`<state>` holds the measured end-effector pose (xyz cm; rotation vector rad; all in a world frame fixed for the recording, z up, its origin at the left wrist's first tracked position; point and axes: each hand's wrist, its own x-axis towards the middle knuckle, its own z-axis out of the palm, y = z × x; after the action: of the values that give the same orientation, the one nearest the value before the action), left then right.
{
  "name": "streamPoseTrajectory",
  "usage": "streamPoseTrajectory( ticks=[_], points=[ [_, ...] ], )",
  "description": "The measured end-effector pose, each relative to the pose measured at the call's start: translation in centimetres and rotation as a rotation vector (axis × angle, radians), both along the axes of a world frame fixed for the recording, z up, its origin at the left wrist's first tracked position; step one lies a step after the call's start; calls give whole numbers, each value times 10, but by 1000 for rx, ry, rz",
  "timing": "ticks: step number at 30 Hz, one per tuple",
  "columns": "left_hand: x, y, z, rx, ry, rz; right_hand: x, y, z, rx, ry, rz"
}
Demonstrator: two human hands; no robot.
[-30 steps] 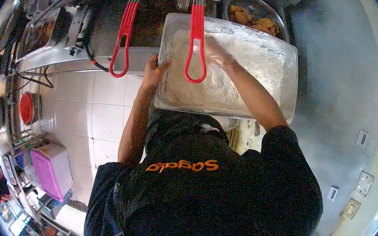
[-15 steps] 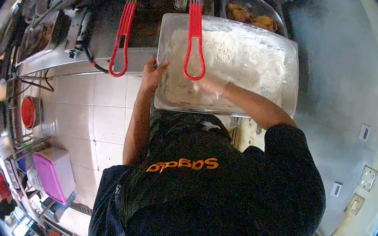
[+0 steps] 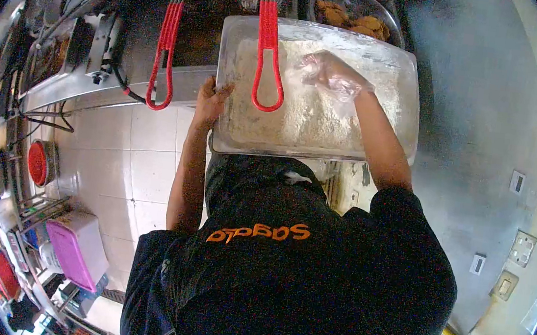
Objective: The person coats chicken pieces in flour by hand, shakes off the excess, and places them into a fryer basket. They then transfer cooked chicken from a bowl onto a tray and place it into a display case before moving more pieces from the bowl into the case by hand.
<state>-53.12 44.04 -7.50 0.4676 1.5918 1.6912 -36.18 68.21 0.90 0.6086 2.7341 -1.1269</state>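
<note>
A clear plastic tub [image 3: 283,154] holding white flour [image 3: 326,124] sits in front of me, at the level of my waist. My left hand [image 3: 211,100] grips the tub's left wall, its fingers bent over the rim. In a clear plastic glove, my right hand [image 3: 335,76] is inside the tub toward the far side, low in the flour. Its fingers are curled in, with white flour at the fingertips. Two fry baskets' red handles stick out toward me; the nearer red handle [image 3: 270,55] overhangs the tub, the other red handle [image 3: 165,56] lies left of it.
Behind the tub stands a clear bowl [image 3: 392,16] with browned fried pieces. A steel counter edge [image 3: 111,93] runs left. A grey wall [image 3: 478,125] bounds the right side. On the left floor area are a pink-lidded box [image 3: 73,254] and a red round container [image 3: 37,162].
My right hand has moved away from me, from the near part of the tub to the far part, and its fingers have curled. The left hand still holds the tub's side.
</note>
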Motion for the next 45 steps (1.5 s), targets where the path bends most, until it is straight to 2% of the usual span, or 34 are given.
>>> streamPoseTrajectory(
  ticks=[1, 3, 5, 6, 8, 9, 11, 12, 13, 15, 16, 18, 19, 21, 23, 25, 27, 29, 30, 32, 33, 35, 37, 38, 39, 40, 41, 43, 45],
  points=[
    [-1, 0, 0, 16, 27, 11, 0, 7, -10, -287, 96, 5],
    [-2, -1, -2, -35, 16, -3, 2, 12, -23, -575, 189, 7],
    [-4, 2, -3, -80, 11, -18, 0, 12, -27, -261, 37, -19],
    [-1, 3, 1, -33, -29, 0, -1, 16, -36, -260, 38, -17],
    [4, 0, 4, 9, -71, 19, 1, 24, -62, -990, 87, -422],
    [4, -1, 4, -4, -80, 17, 0, 19, -50, -989, 88, -420],
    [1, -1, 6, -11, -81, 21, -9, 1, -9, -464, -53, 79],
    [1, -2, 4, -47, -23, 18, -3, 12, -44, -459, -50, 81],
    [1, 0, 3, -76, 40, 13, 6, 33, -108, -256, 119, 229],
    [2, 1, 9, -39, 43, -2, -1, 41, -109, -27, 301, 380],
    [1, 1, 12, -16, 36, -12, -6, 14, -57, -110, 128, 335],
    [-1, 1, 1, -3, -12, 2, -8, 1, -25, -182, -40, 294],
    [-3, 2, -4, -1, -70, 6, -5, 8, -21, -444, -19, 144],
    [-6, 3, -11, 7, 3, 4, -16, 24, -3, -698, 13, 0],
    [-6, 1, -9, 0, 69, -6, -44, 31, 80, -110, -283, 557],
    [-6, 0, -4, -33, -4, -23, -63, 49, 113, -70, -234, 481],
    [-4, 2, 1, -1, -19, -19, -94, 69, 139, -215, -86, 640],
    [-2, 3, 6, 26, -38, -19, -131, 112, 134, -441, 61, 481],
    [-2, 2, 8, -3, -33, -16, -141, 106, 144, 95, 292, 372],
    [-2, 2, 14, -39, -27, -21, -143, 100, 164, 628, 499, 224],
    [0, 3, 17, 13, -64, -27, -138, 97, 165, 312, 575, 70],
    [2, 1, 15, 53, -115, -32, -125, 86, 161, -16, 625, -90],
    [0, 2, 14, 8, -82, -28, -101, 64, 154, 226, 350, 73],
    [1, 3, 14, -4, 3, -21, -85, 55, 133, -295, 368, 54],
    [3, 0, 15, -17, -13, -23, -76, 53, 113, 351, 575, 397],
    [3, 1, 17, -26, -17, -16, -59, 34, 101, 38, 253, 148],
    [2, 0, 17, -35, -18, -15, -48, 30, 73, 393, 237, 425],
    [-2, 2, 6, 1, -19, -21, -12, -10, -1, -332, 149, -52],
    [-5, 0, -4, -101, 240, 21, 14, -30, -53, -517, 164, -90]
  ],
)
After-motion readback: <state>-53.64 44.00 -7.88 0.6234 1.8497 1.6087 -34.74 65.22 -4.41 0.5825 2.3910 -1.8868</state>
